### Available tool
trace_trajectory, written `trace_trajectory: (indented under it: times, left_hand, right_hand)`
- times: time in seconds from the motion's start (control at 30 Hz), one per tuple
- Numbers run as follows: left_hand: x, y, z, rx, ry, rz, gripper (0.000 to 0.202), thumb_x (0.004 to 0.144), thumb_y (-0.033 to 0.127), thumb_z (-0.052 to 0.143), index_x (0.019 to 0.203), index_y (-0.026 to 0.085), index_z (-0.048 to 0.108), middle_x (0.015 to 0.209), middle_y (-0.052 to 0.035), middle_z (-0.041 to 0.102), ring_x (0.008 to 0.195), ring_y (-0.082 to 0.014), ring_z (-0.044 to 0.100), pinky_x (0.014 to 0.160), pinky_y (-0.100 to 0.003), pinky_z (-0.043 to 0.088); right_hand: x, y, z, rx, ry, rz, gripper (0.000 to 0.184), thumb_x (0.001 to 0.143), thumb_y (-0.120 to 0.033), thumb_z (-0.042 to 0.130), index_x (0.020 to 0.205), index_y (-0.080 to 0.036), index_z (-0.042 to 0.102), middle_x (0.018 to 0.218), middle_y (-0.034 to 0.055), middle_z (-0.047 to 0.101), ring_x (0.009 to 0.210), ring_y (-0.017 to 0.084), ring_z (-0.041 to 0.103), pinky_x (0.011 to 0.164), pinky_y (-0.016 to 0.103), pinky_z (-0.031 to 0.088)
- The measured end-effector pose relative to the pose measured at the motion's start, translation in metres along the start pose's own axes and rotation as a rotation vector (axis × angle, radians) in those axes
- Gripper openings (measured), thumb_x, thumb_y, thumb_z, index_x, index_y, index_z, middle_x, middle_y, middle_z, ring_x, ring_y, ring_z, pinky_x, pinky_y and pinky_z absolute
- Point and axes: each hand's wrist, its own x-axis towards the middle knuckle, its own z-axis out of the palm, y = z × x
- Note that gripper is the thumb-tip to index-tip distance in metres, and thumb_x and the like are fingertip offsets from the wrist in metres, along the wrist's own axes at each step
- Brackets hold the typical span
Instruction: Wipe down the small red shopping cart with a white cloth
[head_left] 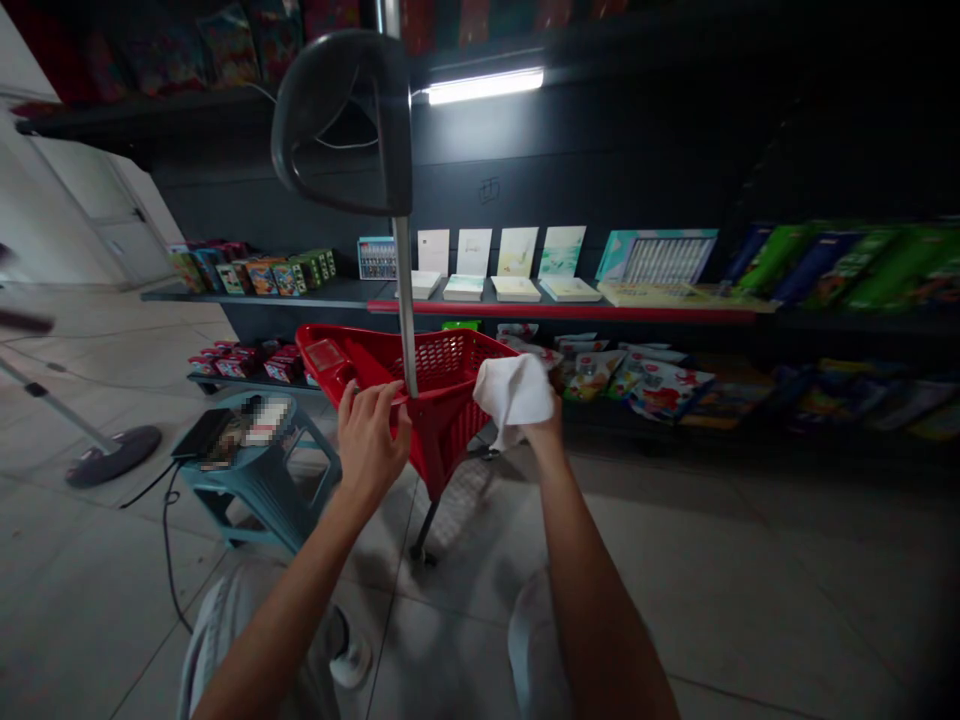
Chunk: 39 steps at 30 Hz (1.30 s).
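Observation:
A red plastic shopping basket cart [442,410] stands in front of me, with a metal pole [404,310] rising from it to a dark loop handle [397,130]. My left hand [371,435] is at the cart's near left rim, fingers spread and slightly bent, with nothing in its grasp. On the right side, my right hand [546,425] grips a white cloth [514,390] against or close to the cart's right rim. The cloth covers most of the right fingers, and part of it hangs below the hand.
A blue-green plastic stool [255,490] with a dark device and other items stands at left, a cable trailing from it. Behind the cart, a dark shelf [675,312] holds boxes, booklets and snack bags. A round stand base [112,455] rests on the tiled floor.

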Motion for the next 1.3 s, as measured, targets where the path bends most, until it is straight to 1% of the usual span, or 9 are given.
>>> trace_trajectory:
  times: [0.1,0.2,0.37,0.5,0.63,0.77,0.9,1.03,1.3]
  left_hand:
    - [0.0,-0.007,0.002,0.054,-0.037,0.008,0.023,0.098,0.03,0.06,0.116,0.024,0.072,0.114,-0.0085,0.075,0.11,-0.0292,0.064,0.116,-0.053,0.037]
    - [0.0,-0.015,0.004,0.074,-0.028,0.009,0.018,0.097,0.031,0.062,0.109,0.024,0.073,0.112,-0.0085,0.075,0.108,-0.0304,0.062,0.113,-0.053,0.037]
    - [0.0,-0.021,0.007,0.071,0.012,-0.002,0.012,0.095,0.031,0.064,0.102,0.024,0.072,0.107,-0.0085,0.074,0.107,-0.0311,0.06,0.113,-0.053,0.034]
    - [-0.001,-0.024,0.009,0.043,0.033,-0.016,0.008,0.093,0.028,0.065,0.097,0.025,0.071,0.106,-0.0083,0.074,0.105,-0.0303,0.059,0.112,-0.053,0.034]
    - [-0.001,-0.027,0.011,0.051,0.054,-0.005,0.006,0.093,0.027,0.065,0.095,0.025,0.07,0.105,-0.0073,0.075,0.105,-0.03,0.058,0.112,-0.053,0.034]
    - [-0.001,-0.029,0.012,0.045,0.053,0.001,0.006,0.092,0.025,0.064,0.095,0.025,0.07,0.105,-0.0074,0.075,0.105,-0.0303,0.058,0.112,-0.054,0.034]
    - [-0.001,-0.031,0.012,0.028,0.038,-0.022,0.008,0.087,0.022,0.066,0.093,0.025,0.07,0.104,-0.0084,0.074,0.105,-0.0309,0.058,0.111,-0.054,0.034]
    - [0.001,-0.037,0.01,0.013,0.032,-0.02,0.014,0.08,0.024,0.068,0.093,0.025,0.07,0.102,-0.0082,0.074,0.105,-0.0317,0.057,0.109,-0.054,0.035]
    - [0.003,-0.055,0.006,0.016,0.002,-0.043,0.011,0.081,0.025,0.065,0.091,0.026,0.068,0.105,-0.0074,0.075,0.109,-0.0319,0.056,0.11,-0.053,0.033]
  right_hand:
    - [0.007,0.003,-0.023,-0.342,-0.053,0.127,0.04,0.094,-0.039,0.058,0.108,-0.008,0.079,0.109,0.0285,0.075,0.121,0.041,0.069,0.107,0.054,0.049]
    - [0.015,0.009,-0.042,-0.576,-0.143,0.191,0.043,0.096,-0.038,0.052,0.109,-0.007,0.079,0.114,0.0302,0.074,0.118,0.04,0.07,0.101,0.048,0.051]
    - [0.016,0.008,-0.046,-0.114,-0.025,0.099,0.05,0.094,-0.053,0.05,0.091,-0.01,0.076,0.089,0.0182,0.075,0.091,0.032,0.072,0.079,0.037,0.053]
    - [-0.001,-0.02,-0.017,0.316,0.087,-0.042,0.064,0.086,-0.074,0.055,0.092,-0.012,0.071,0.08,0.0076,0.07,0.077,0.023,0.065,0.067,0.031,0.05]
    - [-0.018,-0.077,0.024,0.482,0.035,-0.22,0.073,0.093,-0.079,0.046,0.107,-0.012,0.07,0.085,0.0066,0.071,0.084,0.023,0.067,0.072,0.032,0.055]
    - [-0.028,-0.144,0.062,0.473,-0.061,-0.557,0.072,0.105,-0.071,0.026,0.143,-0.02,0.058,0.126,0.0117,0.07,0.116,0.025,0.067,0.098,0.042,0.057]
    - [-0.045,-0.181,0.096,0.306,-0.079,-0.913,0.062,0.111,-0.058,0.023,0.168,-0.033,0.023,0.166,0.0053,0.04,0.154,0.023,0.038,0.126,0.049,0.037]
    - [-0.063,-0.163,0.119,0.238,-0.041,-0.913,0.061,0.112,-0.042,0.021,0.171,-0.034,0.009,0.171,0.0059,0.032,0.158,0.024,0.031,0.129,0.052,0.032]
    - [-0.087,-0.056,0.132,0.041,-0.213,-0.919,0.06,0.11,-0.035,0.035,0.169,-0.033,0.027,0.159,0.0097,0.049,0.147,0.028,0.046,0.125,0.049,0.038]
